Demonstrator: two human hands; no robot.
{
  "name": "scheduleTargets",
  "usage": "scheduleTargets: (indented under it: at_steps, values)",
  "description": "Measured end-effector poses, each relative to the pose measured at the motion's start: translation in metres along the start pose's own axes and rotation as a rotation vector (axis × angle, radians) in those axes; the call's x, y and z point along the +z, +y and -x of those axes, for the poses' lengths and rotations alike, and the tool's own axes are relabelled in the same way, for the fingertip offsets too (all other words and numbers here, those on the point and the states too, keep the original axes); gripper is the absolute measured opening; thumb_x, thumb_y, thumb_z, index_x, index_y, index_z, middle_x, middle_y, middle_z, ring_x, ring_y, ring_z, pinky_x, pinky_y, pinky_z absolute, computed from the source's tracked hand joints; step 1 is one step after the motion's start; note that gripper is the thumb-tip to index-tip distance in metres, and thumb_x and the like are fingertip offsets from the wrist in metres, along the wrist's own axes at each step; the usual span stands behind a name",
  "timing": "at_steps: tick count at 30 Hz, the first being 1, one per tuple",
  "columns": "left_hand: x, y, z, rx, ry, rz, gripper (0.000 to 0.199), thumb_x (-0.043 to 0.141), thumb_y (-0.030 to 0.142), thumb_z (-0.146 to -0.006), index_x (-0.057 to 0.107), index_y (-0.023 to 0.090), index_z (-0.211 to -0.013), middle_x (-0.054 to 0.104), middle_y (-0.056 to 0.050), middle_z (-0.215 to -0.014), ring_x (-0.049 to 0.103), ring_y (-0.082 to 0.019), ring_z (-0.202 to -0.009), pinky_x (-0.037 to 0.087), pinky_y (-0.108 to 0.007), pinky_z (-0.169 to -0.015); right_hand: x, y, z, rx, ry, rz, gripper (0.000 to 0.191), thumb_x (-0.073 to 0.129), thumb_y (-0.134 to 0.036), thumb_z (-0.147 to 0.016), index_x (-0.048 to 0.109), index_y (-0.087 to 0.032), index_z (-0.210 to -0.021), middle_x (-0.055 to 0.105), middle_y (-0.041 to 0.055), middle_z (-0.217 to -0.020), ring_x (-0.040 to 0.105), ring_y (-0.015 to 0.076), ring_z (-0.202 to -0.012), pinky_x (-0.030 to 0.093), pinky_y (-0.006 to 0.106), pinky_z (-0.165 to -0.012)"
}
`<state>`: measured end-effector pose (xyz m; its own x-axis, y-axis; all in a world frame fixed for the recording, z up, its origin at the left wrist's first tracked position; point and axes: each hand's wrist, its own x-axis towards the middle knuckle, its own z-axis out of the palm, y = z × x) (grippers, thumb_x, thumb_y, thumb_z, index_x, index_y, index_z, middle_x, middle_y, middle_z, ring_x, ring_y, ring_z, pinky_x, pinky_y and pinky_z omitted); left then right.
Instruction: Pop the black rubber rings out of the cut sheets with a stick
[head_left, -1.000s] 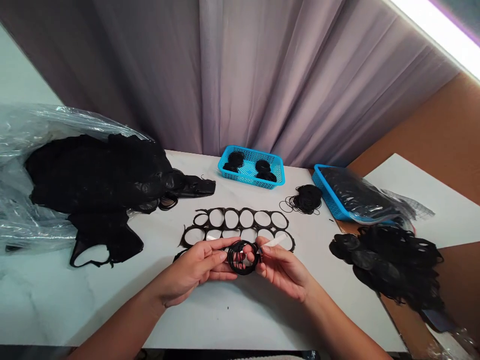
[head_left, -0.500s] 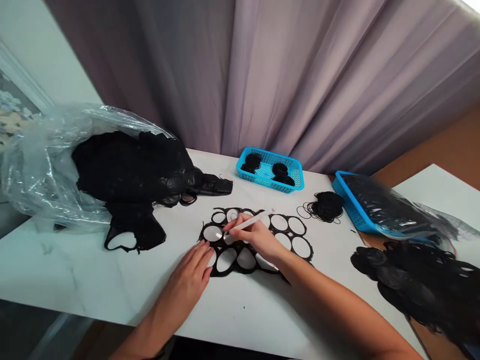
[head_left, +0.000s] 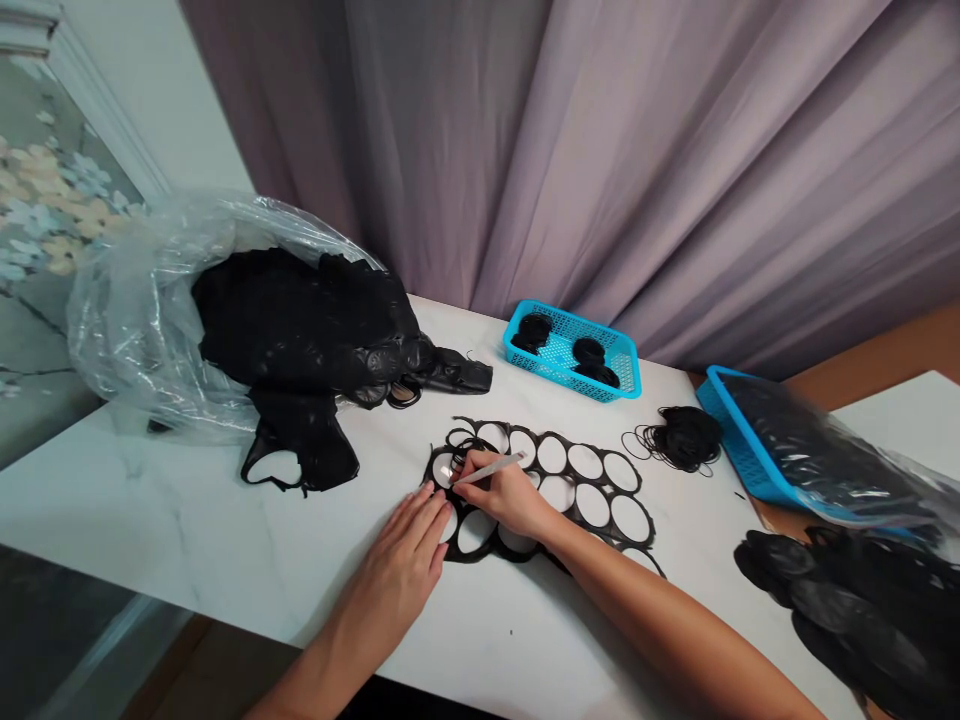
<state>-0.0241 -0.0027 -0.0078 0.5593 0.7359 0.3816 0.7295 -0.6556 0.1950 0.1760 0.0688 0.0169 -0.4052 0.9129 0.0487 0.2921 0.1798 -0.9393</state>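
Beyond both hands, the curtain (head_left: 600, 150) drops at the far edge of your white table (head_left: 247, 560), whose near edge passes under your left forearm. Left of your left hand, past a stretch of tabletop, sits the clear bag (head_left: 135, 320) spilling black material (head_left: 277, 320). Well right of your right hand, the blue tray (head_left: 739, 445) and a dark heap (head_left: 855, 610) border your working room. The holed black sheet (head_left: 571, 480) lies flat under your right hand (head_left: 510, 498); your left hand (head_left: 405, 545) rests with fingers extended at its left edge. Ahead of your right hand stands the blue basket (head_left: 562, 375), the clump of rings (head_left: 686, 438) to its right. Your right fingers pinch a slim pale tool (head_left: 491, 468).
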Motion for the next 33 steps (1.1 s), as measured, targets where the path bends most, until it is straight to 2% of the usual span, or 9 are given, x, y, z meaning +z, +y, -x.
scheduleTargets:
  at_steps: [6, 11, 13, 15, 17, 20, 25, 29, 33]
  values:
    - [0.004, 0.000, 0.002, 0.009, 0.019, -0.017, 0.038, 0.043, 0.017, -0.097, 0.053, 0.012, -0.133, 0.058, -0.015, -0.137, 0.053, -0.027, -0.130, 0.047, -0.044, -0.107, 0.010, 0.002, 0.006, -0.085, 0.008, 0.257, 0.014, 0.062, -0.016, -0.086, 0.054, -0.021, -0.075, 0.064, 0.0026, -0.082, 0.058, 0.0178, -0.079, 0.044, 0.029, -0.071]
    - [0.002, 0.000, 0.001, 0.008, 0.016, 0.007, 0.039, 0.043, 0.017, -0.096, 0.052, 0.013, -0.134, 0.058, -0.014, -0.136, 0.054, -0.028, -0.129, 0.049, -0.045, -0.106, -0.006, -0.002, -0.002, -0.351, -0.065, 0.696, 0.016, 0.047, -0.013, -0.091, 0.051, -0.021, -0.078, 0.058, 0.0062, -0.081, 0.050, 0.0209, -0.078, 0.040, 0.031, -0.071]
    - [-0.002, 0.000, 0.000, -0.003, 0.011, 0.026, 0.039, 0.043, 0.016, -0.096, 0.052, 0.015, -0.134, 0.059, -0.012, -0.136, 0.053, -0.027, -0.129, 0.049, -0.044, -0.106, -0.033, -0.001, -0.015, -0.299, 0.146, 0.756, 0.015, 0.044, -0.011, -0.089, 0.049, -0.021, -0.079, 0.058, 0.0074, -0.082, 0.049, 0.0217, -0.077, 0.039, 0.032, -0.071]
    - [-0.004, 0.000, -0.001, -0.019, 0.009, 0.043, 0.038, 0.044, 0.015, -0.096, 0.053, 0.016, -0.133, 0.059, -0.010, -0.135, 0.053, -0.026, -0.129, 0.050, -0.043, -0.105, -0.063, 0.001, -0.028, -0.126, 0.477, 0.741, 0.015, 0.042, -0.013, -0.088, 0.048, -0.021, -0.078, 0.056, 0.0071, -0.078, 0.048, 0.0222, -0.075, 0.037, 0.032, -0.068]
    - [-0.007, 0.000, -0.003, -0.032, 0.016, 0.045, 0.036, 0.044, 0.016, -0.096, 0.054, 0.018, -0.131, 0.059, -0.009, -0.134, 0.054, -0.025, -0.129, 0.051, -0.042, -0.104, -0.085, 0.001, -0.035, -0.003, 0.609, 0.620, 0.014, 0.048, -0.018, -0.086, 0.047, -0.022, -0.073, 0.055, 0.0042, -0.073, 0.049, 0.0205, -0.070, 0.036, 0.031, -0.065]
    - [-0.011, 0.000, -0.005, -0.052, 0.056, -0.005, 0.034, 0.044, 0.016, -0.097, 0.055, 0.018, -0.130, 0.056, -0.010, -0.136, 0.051, -0.027, -0.130, 0.051, -0.043, -0.103, -0.085, -0.003, -0.030, 0.113, 0.424, 0.209, 0.019, 0.060, -0.028, -0.081, 0.047, -0.022, -0.068, 0.058, 0.0012, -0.070, 0.052, 0.0171, -0.064, 0.039, 0.028, -0.062]
    - [-0.022, 0.009, 0.009, -0.077, 0.124, -0.068, 0.028, 0.046, 0.013, -0.098, 0.061, 0.017, -0.121, 0.063, -0.011, -0.120, 0.059, -0.027, -0.116, 0.050, -0.044, -0.098, -0.028, -0.017, -0.001, 0.236, 0.012, -0.362, 0.025, 0.068, -0.035, -0.078, 0.048, -0.021, -0.074, 0.067, 0.0015, -0.082, 0.055, 0.0121, -0.054, 0.043, 0.026, -0.054]
    - [-0.023, 0.021, 0.029, -0.061, 0.070, -0.086, 0.026, 0.048, 0.017, -0.097, 0.062, 0.015, -0.119, 0.065, -0.012, -0.115, 0.061, -0.028, -0.110, 0.050, -0.047, -0.094, 0.007, -0.025, 0.018, 0.265, -0.177, -0.415, 0.023, 0.064, -0.034, -0.083, 0.045, -0.021, -0.078, 0.066, 0.0014, -0.083, 0.059, 0.0132, -0.057, 0.044, 0.026, -0.055]
    - [-0.020, 0.026, 0.039, -0.065, 0.032, -0.123, 0.031, 0.048, 0.022, -0.098, 0.060, 0.011, -0.124, 0.062, -0.015, -0.123, 0.058, -0.031, -0.117, 0.050, -0.047, -0.096, 0.020, -0.024, 0.029, 0.115, -0.182, -0.184, 0.019, 0.062, -0.023, -0.083, 0.047, -0.020, -0.072, 0.058, -0.0011, -0.075, 0.052, 0.0129, -0.065, 0.039, 0.025, -0.059]
